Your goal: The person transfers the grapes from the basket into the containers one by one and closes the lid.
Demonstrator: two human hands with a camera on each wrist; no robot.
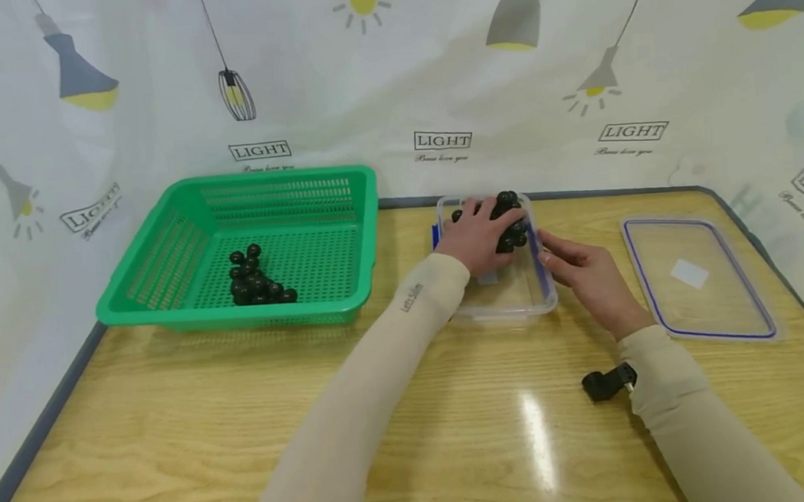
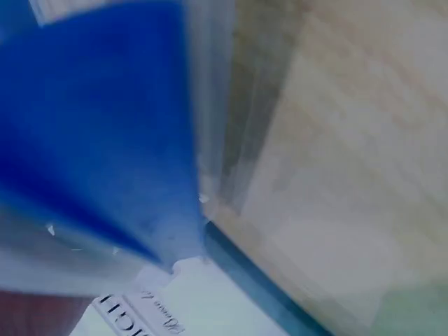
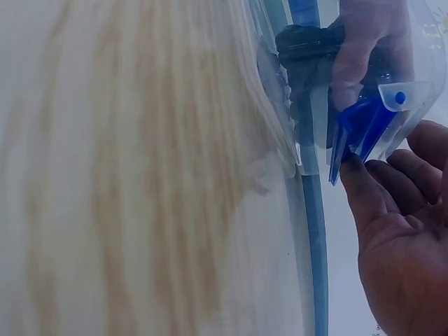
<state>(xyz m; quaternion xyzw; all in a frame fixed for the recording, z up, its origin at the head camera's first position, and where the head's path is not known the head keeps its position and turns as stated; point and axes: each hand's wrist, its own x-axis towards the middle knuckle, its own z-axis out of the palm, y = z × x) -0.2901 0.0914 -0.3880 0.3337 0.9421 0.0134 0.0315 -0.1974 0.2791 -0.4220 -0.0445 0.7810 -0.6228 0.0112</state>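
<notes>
My left hand (image 1: 480,235) reaches down into a clear plastic food container (image 1: 502,312), its fingers around a bunch of black grapes (image 1: 516,228). At the container's right side, my right hand (image 1: 593,281) has its fingers bent at the outer wall. In the right wrist view its thumb meets the blue side latch (image 3: 367,126), which hangs unclipped. Another blue latch (image 2: 105,126) fills much of the left wrist view, where the left hand is mostly out of sight. More black grapes (image 1: 255,283) lie in the green plastic basket (image 1: 316,308) on the left.
The container's clear lid (image 1: 699,311), with a blue seal and a white label, lies flat on the wooden table (image 1: 454,432) at the right. A pale backdrop printed with lamps (image 1: 512,10) rises behind the table. A black device (image 1: 609,383) is strapped to the right wrist.
</notes>
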